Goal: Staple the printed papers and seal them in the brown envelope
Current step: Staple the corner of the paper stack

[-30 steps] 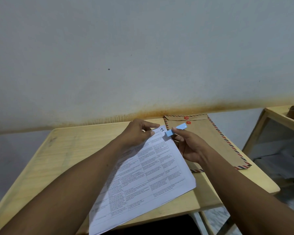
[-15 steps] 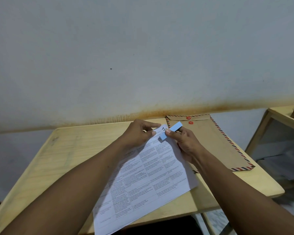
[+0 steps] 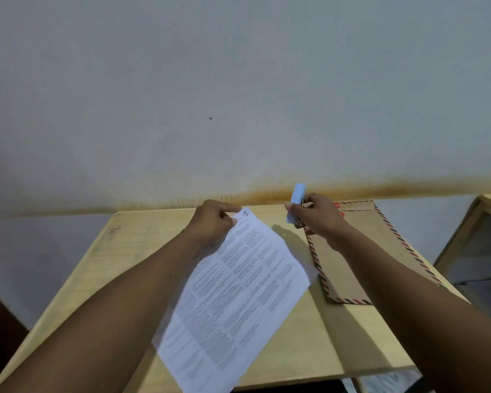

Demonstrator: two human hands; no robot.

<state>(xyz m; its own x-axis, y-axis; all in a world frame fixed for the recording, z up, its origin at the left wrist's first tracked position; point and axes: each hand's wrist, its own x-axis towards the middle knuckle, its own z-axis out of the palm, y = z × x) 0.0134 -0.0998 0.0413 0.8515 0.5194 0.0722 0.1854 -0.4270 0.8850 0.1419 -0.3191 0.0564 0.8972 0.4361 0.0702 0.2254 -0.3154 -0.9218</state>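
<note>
The printed papers (image 3: 238,293) lie slanted across the middle of the wooden desk (image 3: 111,265), with the lower end hanging over the front edge. My left hand (image 3: 213,222) pinches their top corner, marked with a 1. My right hand (image 3: 318,219) holds a small light-blue stapler (image 3: 296,199) upright, lifted clear to the right of that corner. Under my right hand and forearm lies the brown envelope (image 3: 360,251) with its striped border and two red buttons, partly hidden.
A grey wall with a rusty stain line stands right behind the desk. A second wooden table (image 3: 488,211) stands at the far right, across a gap. Bare desk surface lies to the left of the papers.
My right hand has pulled the stapler off the papers' top corner and moved it up and right, tilting it upright. My left hand still pinches the corner. The camera has shifted.
</note>
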